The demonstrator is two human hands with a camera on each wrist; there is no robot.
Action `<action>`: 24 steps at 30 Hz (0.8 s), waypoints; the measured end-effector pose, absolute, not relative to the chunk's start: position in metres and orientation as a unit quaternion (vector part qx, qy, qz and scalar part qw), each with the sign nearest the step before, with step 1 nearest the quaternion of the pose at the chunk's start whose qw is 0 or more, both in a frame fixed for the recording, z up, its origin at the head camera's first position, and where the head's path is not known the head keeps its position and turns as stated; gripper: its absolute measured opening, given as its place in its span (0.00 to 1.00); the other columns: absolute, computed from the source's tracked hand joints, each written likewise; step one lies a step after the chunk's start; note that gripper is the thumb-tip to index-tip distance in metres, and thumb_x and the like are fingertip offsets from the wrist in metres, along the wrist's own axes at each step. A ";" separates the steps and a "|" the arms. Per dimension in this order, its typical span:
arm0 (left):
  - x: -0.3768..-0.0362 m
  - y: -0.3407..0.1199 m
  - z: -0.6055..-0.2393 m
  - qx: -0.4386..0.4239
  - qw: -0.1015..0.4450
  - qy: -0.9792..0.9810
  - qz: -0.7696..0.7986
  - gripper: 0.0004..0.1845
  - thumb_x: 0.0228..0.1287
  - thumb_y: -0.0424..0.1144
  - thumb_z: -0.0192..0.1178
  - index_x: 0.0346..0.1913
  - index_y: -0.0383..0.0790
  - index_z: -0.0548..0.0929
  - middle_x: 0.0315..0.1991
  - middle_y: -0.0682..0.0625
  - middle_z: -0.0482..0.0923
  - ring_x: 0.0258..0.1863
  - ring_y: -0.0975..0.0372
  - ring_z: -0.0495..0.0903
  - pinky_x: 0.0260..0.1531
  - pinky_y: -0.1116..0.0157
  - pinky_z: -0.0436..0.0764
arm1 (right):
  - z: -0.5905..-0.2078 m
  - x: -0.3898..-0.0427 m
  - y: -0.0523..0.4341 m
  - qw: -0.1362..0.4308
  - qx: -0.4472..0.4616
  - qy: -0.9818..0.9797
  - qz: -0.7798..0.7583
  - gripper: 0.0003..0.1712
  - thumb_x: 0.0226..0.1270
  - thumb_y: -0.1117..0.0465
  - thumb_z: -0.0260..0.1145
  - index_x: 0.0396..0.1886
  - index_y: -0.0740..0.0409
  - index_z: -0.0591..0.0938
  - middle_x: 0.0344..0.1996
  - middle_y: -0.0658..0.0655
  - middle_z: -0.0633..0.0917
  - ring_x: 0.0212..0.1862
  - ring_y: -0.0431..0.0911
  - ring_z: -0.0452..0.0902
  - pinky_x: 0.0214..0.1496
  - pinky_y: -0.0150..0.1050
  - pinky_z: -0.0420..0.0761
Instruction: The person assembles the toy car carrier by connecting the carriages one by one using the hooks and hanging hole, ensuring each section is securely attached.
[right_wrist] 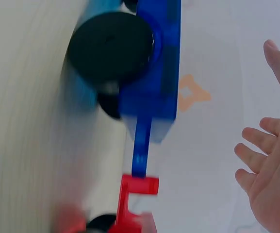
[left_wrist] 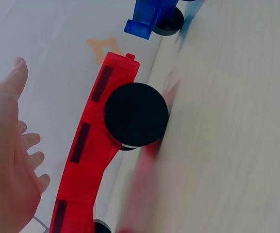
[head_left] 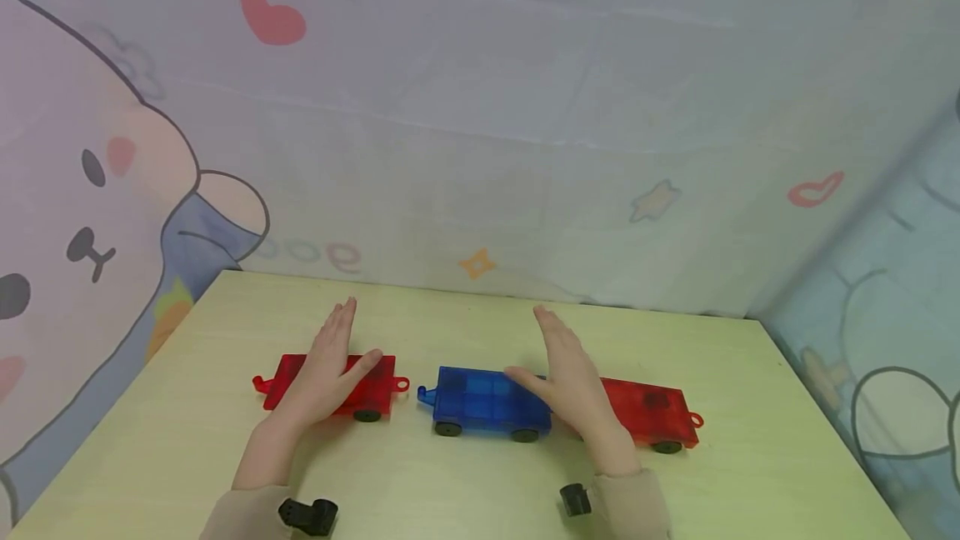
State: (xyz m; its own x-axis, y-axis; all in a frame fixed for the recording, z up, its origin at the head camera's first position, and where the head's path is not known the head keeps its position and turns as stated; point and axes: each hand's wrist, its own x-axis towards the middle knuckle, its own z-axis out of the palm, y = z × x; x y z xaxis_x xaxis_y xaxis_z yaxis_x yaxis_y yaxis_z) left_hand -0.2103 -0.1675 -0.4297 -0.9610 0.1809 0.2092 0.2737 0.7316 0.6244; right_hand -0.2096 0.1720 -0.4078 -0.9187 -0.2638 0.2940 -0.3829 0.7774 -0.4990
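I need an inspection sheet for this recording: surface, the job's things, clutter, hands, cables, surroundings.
Surface: pale yellowish table, carts in a row across it.
Job's things: left red cart, apart from the blue cart; the blue cart's rear bar and the hook of the right red cart appear to meet in the right wrist view.
Clutter: nothing seen.
Hands: left hand by the left red cart, right hand near the blue cart's end; neither grips anything.
Cables: nothing seen.
Surroundings: printed cloth behind the table; black device at the left cuff, another at the right.
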 end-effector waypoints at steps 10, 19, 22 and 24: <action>-0.209 -0.168 -0.431 -0.116 0.041 -0.916 -0.382 0.45 0.71 0.56 0.53 0.77 0.35 0.46 0.78 0.36 0.46 0.76 0.40 0.47 0.69 0.37 0.55 | -0.417 -0.211 0.155 0.034 0.172 -0.925 0.336 0.55 0.58 0.40 0.71 0.79 0.50 0.53 0.77 0.54 0.58 0.77 0.53 0.54 0.75 0.56 0.60; -0.208 -0.170 -0.431 -0.109 0.031 -0.923 -0.368 0.43 0.71 0.55 0.54 0.76 0.32 0.50 0.76 0.34 0.51 0.74 0.39 0.53 0.68 0.39 0.59 | -0.425 -0.210 0.149 -0.017 0.173 -0.917 0.358 0.54 0.58 0.45 0.73 0.77 0.54 0.56 0.75 0.55 0.63 0.75 0.54 0.58 0.73 0.57 0.63; -0.209 -0.172 -0.433 -0.105 0.027 -0.924 -0.367 0.45 0.69 0.57 0.56 0.76 0.33 0.52 0.75 0.34 0.53 0.73 0.39 0.54 0.68 0.39 0.60 | -0.426 -0.211 0.148 -0.024 0.182 -0.915 0.360 0.54 0.57 0.46 0.74 0.77 0.56 0.57 0.74 0.57 0.64 0.75 0.55 0.58 0.72 0.58 0.64; -0.210 -0.174 -0.434 -0.102 0.022 -0.924 -0.368 0.46 0.67 0.57 0.58 0.76 0.33 0.52 0.75 0.35 0.54 0.73 0.39 0.55 0.67 0.38 0.61 | -0.426 -0.211 0.147 -0.029 0.187 -0.914 0.360 0.54 0.56 0.47 0.75 0.76 0.57 0.58 0.74 0.58 0.64 0.74 0.56 0.59 0.72 0.58 0.64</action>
